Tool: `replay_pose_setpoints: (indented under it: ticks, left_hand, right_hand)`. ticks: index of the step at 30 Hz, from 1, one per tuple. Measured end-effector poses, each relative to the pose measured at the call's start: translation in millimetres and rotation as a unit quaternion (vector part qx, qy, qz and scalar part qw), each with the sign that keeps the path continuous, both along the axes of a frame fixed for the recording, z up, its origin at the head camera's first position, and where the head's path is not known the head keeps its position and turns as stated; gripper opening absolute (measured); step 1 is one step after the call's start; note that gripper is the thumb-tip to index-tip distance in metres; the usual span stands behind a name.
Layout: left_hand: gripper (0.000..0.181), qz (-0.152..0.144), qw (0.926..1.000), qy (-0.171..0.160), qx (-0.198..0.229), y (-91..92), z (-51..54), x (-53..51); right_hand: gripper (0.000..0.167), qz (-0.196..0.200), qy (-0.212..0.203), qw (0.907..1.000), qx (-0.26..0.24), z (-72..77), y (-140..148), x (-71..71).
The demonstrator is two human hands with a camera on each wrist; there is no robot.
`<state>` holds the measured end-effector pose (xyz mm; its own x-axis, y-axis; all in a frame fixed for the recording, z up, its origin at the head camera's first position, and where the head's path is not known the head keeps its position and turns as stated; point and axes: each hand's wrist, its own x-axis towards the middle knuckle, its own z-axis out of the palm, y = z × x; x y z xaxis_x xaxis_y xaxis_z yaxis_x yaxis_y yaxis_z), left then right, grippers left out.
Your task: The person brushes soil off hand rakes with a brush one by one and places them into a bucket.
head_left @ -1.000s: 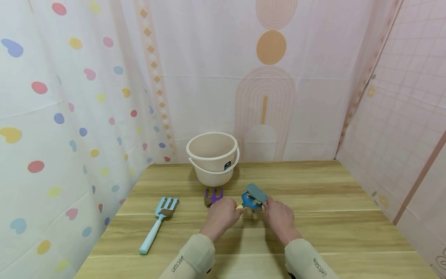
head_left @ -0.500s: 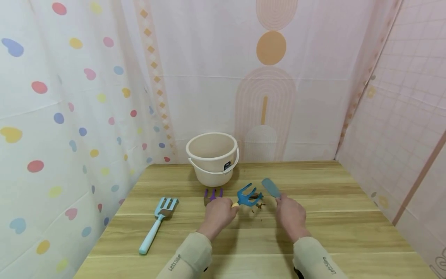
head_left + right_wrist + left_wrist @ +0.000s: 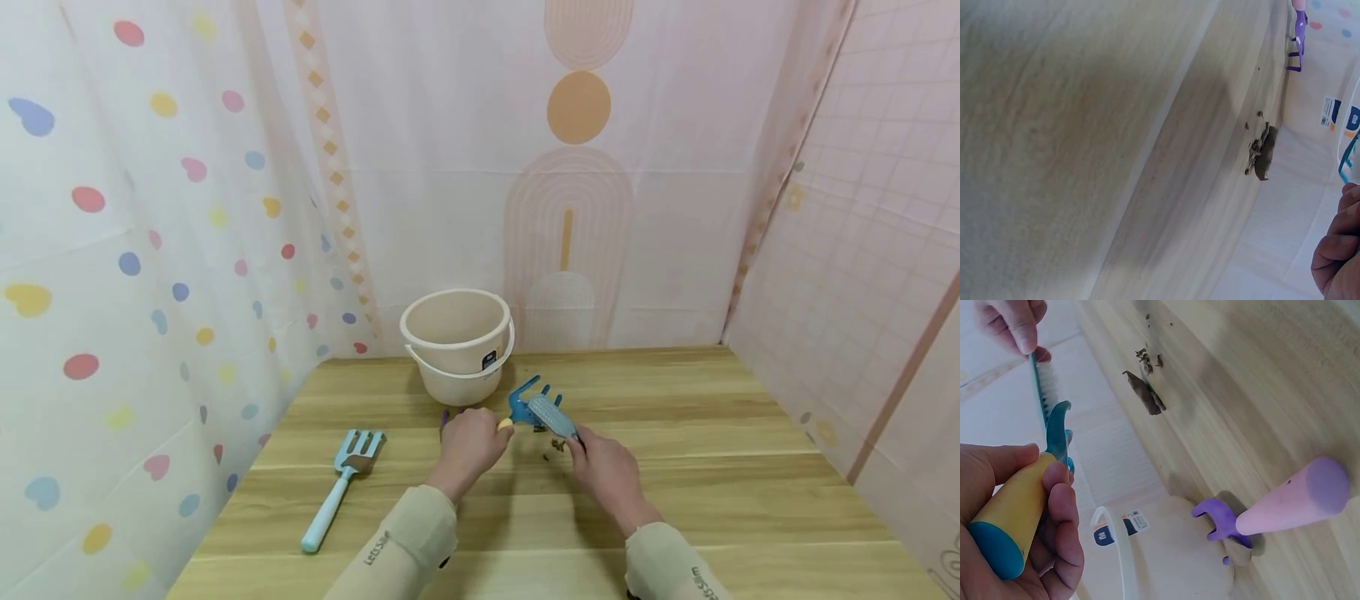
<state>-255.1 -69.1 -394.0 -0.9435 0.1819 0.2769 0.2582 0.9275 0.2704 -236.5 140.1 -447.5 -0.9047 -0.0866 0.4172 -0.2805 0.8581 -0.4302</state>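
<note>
My left hand (image 3: 468, 450) grips the yellow handle of a small blue hand rake (image 3: 517, 406), held above the table with its tines pointing away. In the left wrist view, the fingers and thumb wrap that handle (image 3: 1016, 506). My right hand (image 3: 609, 473) holds a light blue brush (image 3: 551, 415) by its end. White bristles (image 3: 1049, 384) face the rake's tines and appear to touch them. Below both tools, brown dirt clumps and crumbs (image 3: 1143, 394) lie on the wood. Only part of the right hand (image 3: 1341, 244) shows in the right wrist view.
A cream bucket (image 3: 457, 367) with a white handle stands at the back. Near its base is a purple hand fork with a pink handle (image 3: 1291, 500), dirt on its tines. A dirt-marked light blue fork (image 3: 327, 504) lies at left. Curtains enclose the table.
The brush swung right, away from the rake, then came back left over it. The rake has been lifted and turned slightly, and dirt bits now show on the table beneath.
</note>
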Motion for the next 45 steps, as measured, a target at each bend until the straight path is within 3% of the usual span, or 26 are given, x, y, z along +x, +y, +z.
replay_pose_setpoints:
  ticks: [5,11,16,19,22,26,29,38,45]
  left_hand:
    - [0.046,-0.005,1.0000,-0.008,0.001,1.0,1.0,0.4]
    - [0.049,-0.041,0.9979,-0.039,0.031,0.4,-3.7,3.6]
    - [0.046,-0.032,0.9992,-0.010,0.021,-5.6,-5.4,-0.4]
    - [0.041,-0.021,0.9997,0.008,0.013,-11.5,0.2,-2.5]
    - [0.029,-0.019,0.9996,0.015,0.016,-17.7,12.4,-3.2]
    - [0.016,-0.011,0.9998,0.014,0.012,-26.2,36.5,-6.2]
    - [0.019,-0.011,0.9998,0.017,0.003,-33.9,56.8,-12.1]
    - [0.028,-0.020,0.9986,0.046,0.016,-69.4,106.2,-43.3]
    - [0.033,0.008,0.9962,0.068,-0.054,-90.9,126.4,-72.4]
  right_hand:
    - [0.028,-0.035,-0.022,0.9991,0.012,-1.5,7.4,-3.1]
    - [0.029,-0.072,-0.046,0.9962,0.016,-1.8,18.3,-5.9]
    - [0.034,-0.110,-0.042,0.9927,-0.024,1.1,31.1,-5.6]
    - [0.034,-0.119,-0.045,0.9909,-0.044,2.4,37.3,-5.0]
    - [0.033,-0.120,-0.048,0.9900,-0.057,4.4,39.8,-3.8]
    - [0.029,-0.122,-0.050,0.9889,-0.069,6.9,39.7,-1.6]
    - [0.025,-0.121,-0.056,0.9876,-0.083,8.5,38.6,0.1]
    - [0.019,-0.120,-0.073,0.9848,-0.102,8.9,37.0,-0.1]
    - [0.024,-0.117,-0.058,0.9878,-0.085,5.4,35.9,-3.9]
